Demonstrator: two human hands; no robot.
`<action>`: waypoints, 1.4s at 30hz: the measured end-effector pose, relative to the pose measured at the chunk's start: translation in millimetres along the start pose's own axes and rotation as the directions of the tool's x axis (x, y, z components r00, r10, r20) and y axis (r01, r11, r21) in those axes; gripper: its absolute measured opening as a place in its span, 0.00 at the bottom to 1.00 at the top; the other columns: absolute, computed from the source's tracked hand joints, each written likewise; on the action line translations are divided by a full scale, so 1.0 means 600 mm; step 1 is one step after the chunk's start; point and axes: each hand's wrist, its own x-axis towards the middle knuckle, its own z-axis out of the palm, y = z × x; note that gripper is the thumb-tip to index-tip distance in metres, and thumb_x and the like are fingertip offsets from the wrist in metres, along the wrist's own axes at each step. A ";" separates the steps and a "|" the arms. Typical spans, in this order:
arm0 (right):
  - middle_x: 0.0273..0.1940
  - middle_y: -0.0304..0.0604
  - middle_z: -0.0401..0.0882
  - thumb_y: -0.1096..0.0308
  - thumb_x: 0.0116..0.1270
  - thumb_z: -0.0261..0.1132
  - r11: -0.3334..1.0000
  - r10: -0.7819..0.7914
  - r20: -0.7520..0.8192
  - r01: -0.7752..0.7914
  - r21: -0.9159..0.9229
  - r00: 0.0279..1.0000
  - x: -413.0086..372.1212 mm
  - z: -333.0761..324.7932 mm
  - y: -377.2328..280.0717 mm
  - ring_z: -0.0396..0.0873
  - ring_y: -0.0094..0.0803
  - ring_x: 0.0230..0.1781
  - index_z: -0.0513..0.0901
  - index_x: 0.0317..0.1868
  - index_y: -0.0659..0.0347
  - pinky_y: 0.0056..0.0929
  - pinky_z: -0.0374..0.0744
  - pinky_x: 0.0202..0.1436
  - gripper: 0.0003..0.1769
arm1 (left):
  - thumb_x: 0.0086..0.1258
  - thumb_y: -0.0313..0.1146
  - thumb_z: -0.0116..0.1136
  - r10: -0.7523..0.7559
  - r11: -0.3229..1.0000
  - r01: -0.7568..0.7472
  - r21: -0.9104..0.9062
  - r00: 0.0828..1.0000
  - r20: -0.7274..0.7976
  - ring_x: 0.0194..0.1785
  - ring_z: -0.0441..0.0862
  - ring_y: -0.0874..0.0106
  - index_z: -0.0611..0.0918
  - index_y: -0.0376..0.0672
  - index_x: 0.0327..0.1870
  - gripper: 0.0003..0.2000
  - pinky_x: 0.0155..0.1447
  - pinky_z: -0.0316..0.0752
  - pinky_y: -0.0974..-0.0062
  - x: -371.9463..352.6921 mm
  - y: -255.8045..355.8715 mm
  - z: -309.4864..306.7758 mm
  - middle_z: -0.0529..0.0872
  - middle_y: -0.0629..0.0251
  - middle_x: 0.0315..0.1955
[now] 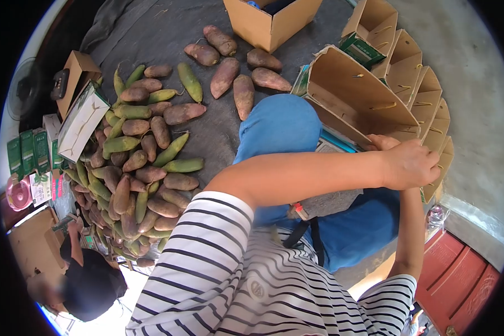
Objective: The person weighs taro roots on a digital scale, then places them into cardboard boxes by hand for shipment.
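Note:
An open cardboard box [355,92] with rope handles inside lies tilted by my knees. My left arm reaches across to the right, and my left hand [411,163] is closed on the near edge of this box. Beneath my left wrist comes my right arm. My right hand [382,143] has its fingers bent over the box's lower wall, partly hidden by the left wrist. Beside the box, near my knee, is a flat item with a blue edge [339,140].
More open cardboard boxes [425,106] stand nested at right. Red-skinned and green radishes [145,151] lie heaped on dark cloth [207,120] at left. Another carton [271,25] stands at the top. A person in a dark cap [92,285] sits lower left. A red wooden piece [456,280] is lower right.

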 end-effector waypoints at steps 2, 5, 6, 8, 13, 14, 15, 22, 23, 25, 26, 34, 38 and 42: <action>0.45 0.52 0.82 0.65 0.65 0.59 1.000 0.002 -0.003 -0.002 -0.014 1.000 -0.004 0.000 -0.006 0.81 0.47 0.46 0.80 0.50 0.60 0.38 0.78 0.50 0.15 | 0.50 0.33 0.59 0.002 1.000 -0.002 -0.005 1.000 -0.011 0.30 0.80 0.68 0.77 0.44 0.28 0.07 0.35 0.73 0.67 0.002 0.005 0.005 0.77 0.65 0.28; 0.45 0.52 0.82 0.64 0.66 0.58 1.000 0.003 -0.013 -0.004 -0.030 1.000 -0.013 -0.004 -0.013 0.81 0.48 0.46 0.80 0.51 0.59 0.38 0.78 0.50 0.15 | 0.52 0.33 0.61 -0.032 0.996 0.031 -0.086 0.999 -0.015 0.30 0.80 0.66 0.77 0.44 0.28 0.07 0.36 0.73 0.66 0.016 0.021 -0.009 0.77 0.64 0.28; 0.45 0.52 0.82 0.64 0.66 0.58 0.999 -0.003 -0.019 0.003 -0.032 1.000 -0.016 -0.005 -0.015 0.81 0.48 0.46 0.80 0.51 0.59 0.38 0.78 0.50 0.15 | 0.53 0.34 0.61 -0.076 0.988 0.074 -0.137 0.997 -0.006 0.30 0.80 0.66 0.77 0.43 0.28 0.07 0.36 0.74 0.65 0.031 0.031 -0.030 0.76 0.64 0.28; 0.45 0.53 0.81 0.64 0.66 0.58 1.000 -0.017 -0.008 0.016 -0.023 1.000 -0.013 -0.001 -0.010 0.80 0.50 0.46 0.79 0.51 0.59 0.40 0.77 0.50 0.15 | 0.55 0.34 0.62 -0.165 0.967 0.146 -0.209 0.983 -0.077 0.32 0.80 0.64 0.77 0.42 0.29 0.08 0.37 0.74 0.64 0.058 0.046 -0.090 0.77 0.63 0.30; 0.43 0.54 0.81 0.65 0.69 0.57 0.998 -0.056 0.036 0.056 0.021 0.998 -0.008 0.023 0.023 0.78 0.54 0.45 0.76 0.52 0.58 0.46 0.76 0.47 0.13 | 0.57 0.30 0.64 -0.310 0.948 0.248 -0.199 0.861 -0.403 0.41 0.82 0.65 0.81 0.39 0.45 0.14 0.43 0.78 0.70 -0.022 -0.014 -0.257 0.82 0.62 0.43; 0.42 0.54 0.81 0.66 0.69 0.57 0.998 -0.061 0.034 0.060 0.020 0.998 -0.008 0.027 0.027 0.78 0.55 0.45 0.76 0.52 0.58 0.47 0.76 0.47 0.13 | 0.60 0.25 0.62 -0.393 0.919 0.377 -0.113 0.861 -0.324 0.44 0.83 0.70 0.81 0.39 0.50 0.15 0.47 0.77 0.75 -0.076 -0.033 -0.297 0.83 0.60 0.46; 0.43 0.54 0.81 0.66 0.69 0.57 0.998 -0.062 0.020 0.062 0.005 0.998 -0.008 0.027 0.024 0.78 0.55 0.45 0.76 0.51 0.58 0.47 0.76 0.46 0.12 | 0.64 0.23 0.58 -0.461 0.877 0.480 -0.031 0.820 -0.340 0.45 0.82 0.73 0.81 0.38 0.50 0.13 0.48 0.77 0.78 -0.136 -0.054 -0.322 0.82 0.60 0.45; 0.43 0.54 0.80 0.67 0.69 0.58 0.998 -0.057 -0.035 0.058 0.033 0.998 -0.014 0.026 0.010 0.78 0.54 0.45 0.76 0.51 0.59 0.47 0.75 0.46 0.12 | 0.59 0.29 0.59 -0.841 0.018 0.613 0.790 0.436 -0.319 0.61 0.73 0.55 0.78 0.40 0.54 0.20 0.64 0.69 0.60 -0.706 -0.044 -0.584 0.78 0.53 0.56; 0.43 0.54 0.80 0.67 0.69 0.58 0.998 -0.056 -0.032 0.057 0.036 0.998 -0.015 0.027 0.011 0.78 0.54 0.45 0.76 0.51 0.59 0.47 0.75 0.46 0.12 | 0.59 0.32 0.60 -0.898 -0.267 0.560 0.784 0.149 -0.413 0.63 0.71 0.54 0.76 0.41 0.57 0.22 0.65 0.68 0.60 -0.736 -0.013 -0.634 0.76 0.52 0.58; 0.43 0.54 0.80 0.67 0.69 0.58 0.998 -0.054 -0.030 0.055 0.038 0.998 -0.012 0.029 0.014 0.78 0.54 0.45 0.76 0.51 0.58 0.47 0.75 0.47 0.12 | 0.58 0.38 0.62 -0.801 -0.521 0.318 0.792 0.140 -0.582 0.62 0.73 0.56 0.78 0.43 0.54 0.22 0.62 0.70 0.60 -0.833 0.068 -0.725 0.76 0.55 0.59; 0.43 0.54 0.80 0.67 0.69 0.58 0.998 -0.051 -0.039 0.053 0.039 0.998 -0.012 0.029 0.013 0.78 0.54 0.46 0.76 0.51 0.58 0.46 0.75 0.47 0.12 | 0.58 0.43 0.64 -0.725 -0.685 0.251 0.684 -0.325 -0.607 0.65 0.71 0.58 0.77 0.44 0.58 0.26 0.64 0.69 0.59 -0.743 0.092 -0.745 0.73 0.56 0.63; 0.44 0.53 0.80 0.68 0.69 0.58 0.997 -0.034 -0.061 0.039 0.070 0.998 -0.014 0.029 0.009 0.77 0.54 0.47 0.76 0.51 0.59 0.45 0.76 0.48 0.12 | 0.49 0.49 0.74 -0.519 -0.728 -0.062 0.683 -0.600 -0.608 0.67 0.68 0.59 0.66 0.49 0.68 0.43 0.67 0.68 0.60 -0.827 0.158 -0.815 0.69 0.58 0.65; 0.44 0.52 0.80 0.68 0.68 0.58 0.994 -0.049 -0.072 0.056 0.092 0.996 -0.014 0.027 0.005 0.78 0.52 0.47 0.76 0.50 0.59 0.45 0.75 0.48 0.11 | 0.43 0.51 0.75 -0.484 -0.832 0.100 0.546 -0.611 -0.626 0.68 0.67 0.54 0.66 0.45 0.67 0.47 0.66 0.70 0.59 -0.857 0.162 -0.777 0.70 0.52 0.65; 0.42 0.52 0.80 0.67 0.68 0.58 0.996 -0.039 -0.074 0.044 0.074 0.996 -0.017 0.030 0.011 0.78 0.51 0.46 0.76 0.47 0.60 0.46 0.76 0.47 0.10 | 0.41 0.50 0.75 -0.383 -0.922 0.301 0.242 -0.631 -0.675 0.61 0.75 0.51 0.69 0.35 0.62 0.46 0.63 0.74 0.61 -1.023 0.192 -0.757 0.75 0.48 0.60</action>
